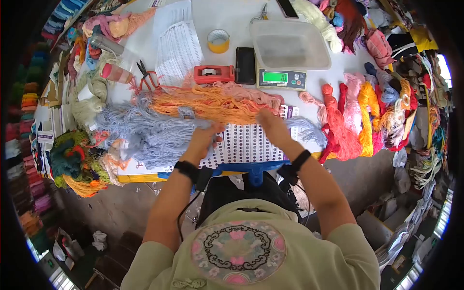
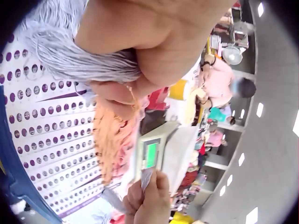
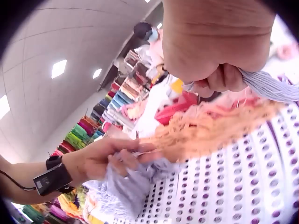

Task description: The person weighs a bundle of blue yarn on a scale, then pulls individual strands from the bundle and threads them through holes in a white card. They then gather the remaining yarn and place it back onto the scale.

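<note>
My left hand [image 1: 203, 141] grips a thick grey-blue hank of thread [image 2: 93, 63], its fingers curled round the strands in the left wrist view. More of this grey-blue thread [image 1: 154, 133] spreads in a loose heap to its left. My right hand [image 1: 276, 129] is curled round a thinner grey-blue bundle [image 3: 271, 86], whose tail hangs out past the fist toward a small grey-blue tuft [image 1: 307, 130]. Between the hands lies a white card with rows of punched holes [image 1: 246, 145]. Orange thread [image 1: 208, 104] stretches across the card just beyond both hands.
Behind the orange thread stand a red tape dispenser [image 1: 214, 74], a black phone [image 1: 245, 65] and a scale [image 1: 282, 79] bearing a clear plastic tub [image 1: 290, 46]. Scissors [image 1: 145, 77] lie to the left. Red, pink and yellow hanks [image 1: 340, 130] line the right. A blue bar [image 1: 241, 167] edges the table's front.
</note>
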`<state>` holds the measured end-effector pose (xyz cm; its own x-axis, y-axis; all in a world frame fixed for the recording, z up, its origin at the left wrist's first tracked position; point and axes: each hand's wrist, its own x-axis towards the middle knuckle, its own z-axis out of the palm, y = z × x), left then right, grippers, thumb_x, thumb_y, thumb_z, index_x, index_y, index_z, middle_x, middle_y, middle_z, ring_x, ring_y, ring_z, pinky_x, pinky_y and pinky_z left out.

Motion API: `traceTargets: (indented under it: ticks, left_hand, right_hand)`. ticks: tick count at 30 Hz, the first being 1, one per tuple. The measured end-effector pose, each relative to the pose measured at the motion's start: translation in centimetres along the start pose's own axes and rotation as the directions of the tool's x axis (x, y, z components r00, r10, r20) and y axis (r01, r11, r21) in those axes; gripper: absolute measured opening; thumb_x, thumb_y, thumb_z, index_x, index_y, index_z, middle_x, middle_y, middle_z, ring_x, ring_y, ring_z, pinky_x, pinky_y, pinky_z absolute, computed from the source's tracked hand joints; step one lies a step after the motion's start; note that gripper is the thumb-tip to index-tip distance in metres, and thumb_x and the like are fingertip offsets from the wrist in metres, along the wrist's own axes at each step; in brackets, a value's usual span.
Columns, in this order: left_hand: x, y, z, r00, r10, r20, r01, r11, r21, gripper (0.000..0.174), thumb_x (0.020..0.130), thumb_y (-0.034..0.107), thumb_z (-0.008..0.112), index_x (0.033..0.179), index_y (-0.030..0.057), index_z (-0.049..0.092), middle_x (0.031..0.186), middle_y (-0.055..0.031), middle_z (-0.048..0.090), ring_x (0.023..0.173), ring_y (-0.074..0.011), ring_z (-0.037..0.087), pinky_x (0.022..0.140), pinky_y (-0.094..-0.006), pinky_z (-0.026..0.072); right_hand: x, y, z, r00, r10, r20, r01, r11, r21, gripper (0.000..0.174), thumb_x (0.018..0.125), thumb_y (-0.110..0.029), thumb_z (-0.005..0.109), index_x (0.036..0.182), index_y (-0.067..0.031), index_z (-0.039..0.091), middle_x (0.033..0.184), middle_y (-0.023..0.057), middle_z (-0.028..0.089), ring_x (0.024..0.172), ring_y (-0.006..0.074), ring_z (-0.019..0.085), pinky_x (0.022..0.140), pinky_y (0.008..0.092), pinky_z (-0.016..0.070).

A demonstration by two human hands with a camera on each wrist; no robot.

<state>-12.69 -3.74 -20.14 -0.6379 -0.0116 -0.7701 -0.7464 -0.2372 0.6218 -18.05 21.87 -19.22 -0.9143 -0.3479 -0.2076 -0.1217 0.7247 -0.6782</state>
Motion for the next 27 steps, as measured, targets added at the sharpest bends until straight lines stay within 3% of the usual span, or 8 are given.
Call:
traceTargets:
  ticks: [6,8,10,13,16,19,25,27]
  left_hand:
    - [3.5,-2.3,4.6,0.969,0.077,-0.234,0.051,0.865,0.499,0.023,0.089,0.023,0.059,0.085,0.0016,0.066,0.067,-0.0140,0.066,0.047,-0.0207,0.064,0.044,-0.0322,0.0481]
    - [4.8,-4.6,4.1,0.957,0.232,-0.174,-0.078,0.783,0.617,0.026,0.090,0.025,0.058,0.081,0.0013,0.063,0.060,-0.0154,0.063,0.049,-0.0262,0.063,0.051,-0.0376,0.0502]
    - [5.1,-5.5,3.9,0.795,0.606,0.009,-0.344,0.439,0.830,0.028,0.090,0.027,0.058,0.082,0.0015,0.063,0.060,-0.0170,0.061,0.055,-0.0321,0.063,0.057,-0.0410,0.0504]
    - [4.0,-5.1,4.2,0.913,0.403,-0.066,-0.265,0.708,0.655,0.023,0.089,0.025,0.058,0.085,0.0036,0.064,0.065,-0.0190,0.062,0.061,-0.0347,0.063,0.061,-0.0414,0.0499]
    - [4.0,-5.1,3.6,0.843,0.536,-0.052,-0.349,0.617,0.705,0.014,0.088,0.015,0.061,0.084,0.0013,0.062,0.061,-0.0103,0.060,0.056,-0.0177,0.059,0.053,-0.0302,0.0446]
    - [4.0,-4.0,2.6,0.945,0.324,0.050,-0.292,0.760,0.581,0.018,0.089,0.019,0.059,0.091,0.0021,0.065,0.067,-0.0178,0.062,0.058,-0.0304,0.061,0.058,-0.0382,0.0487]
    - [4.8,-3.3,2.4,0.995,0.100,-0.003,-0.085,0.852,0.516,0.020,0.085,0.019,0.062,0.091,0.0004,0.066,0.068,-0.0164,0.063,0.057,-0.0282,0.061,0.057,-0.0358,0.0489]
    - [5.3,-3.9,2.3,0.973,0.229,0.016,-0.199,0.805,0.559,0.023,0.084,0.020,0.063,0.090,-0.0014,0.065,0.067,-0.0154,0.063,0.056,-0.0253,0.062,0.056,-0.0345,0.0488]
  right_hand:
    - [2.5,1.4,7.8,0.978,-0.138,0.153,0.129,0.989,0.073,0.018,0.094,-0.026,0.051,0.103,-0.0114,0.055,0.083,0.0189,0.064,0.077,0.0403,0.063,0.067,0.0500,0.0496]
    - [2.7,1.8,8.6,0.970,-0.177,0.168,0.169,0.984,0.062,0.019,0.095,-0.027,0.051,0.103,-0.0113,0.057,0.084,0.0177,0.065,0.078,0.0390,0.063,0.067,0.0481,0.0501]
    - [2.6,2.0,8.6,0.967,-0.214,0.141,0.212,0.977,0.028,0.018,0.095,-0.026,0.051,0.103,-0.0117,0.057,0.081,0.0161,0.064,0.075,0.0374,0.063,0.065,0.0464,0.0507]
    - [2.2,2.2,8.3,0.951,-0.288,0.114,0.284,0.958,0.051,0.014,0.094,-0.024,0.052,0.102,-0.0123,0.057,0.079,0.0142,0.064,0.071,0.0357,0.064,0.061,0.0448,0.0508]
    - [1.8,2.0,7.7,0.937,-0.335,0.094,0.331,0.942,0.055,0.013,0.094,-0.021,0.053,0.103,-0.0129,0.056,0.077,0.0137,0.064,0.069,0.0346,0.064,0.059,0.0445,0.0505]
    - [1.9,1.6,7.4,0.956,-0.284,0.076,0.276,0.956,0.101,0.012,0.093,-0.020,0.055,0.103,-0.0132,0.055,0.076,0.0139,0.064,0.068,0.0338,0.064,0.058,0.0439,0.0502]
    - [2.4,0.8,8.0,0.981,-0.178,0.076,0.174,0.984,0.048,0.013,0.092,-0.023,0.056,0.098,-0.0122,0.053,0.074,0.0141,0.064,0.069,0.0347,0.064,0.057,0.0454,0.0492]
    - [2.5,0.8,8.2,0.982,-0.164,0.094,0.162,0.986,0.033,0.012,0.092,-0.023,0.056,0.098,-0.0124,0.053,0.074,0.0141,0.064,0.069,0.0347,0.064,0.058,0.0455,0.0491]
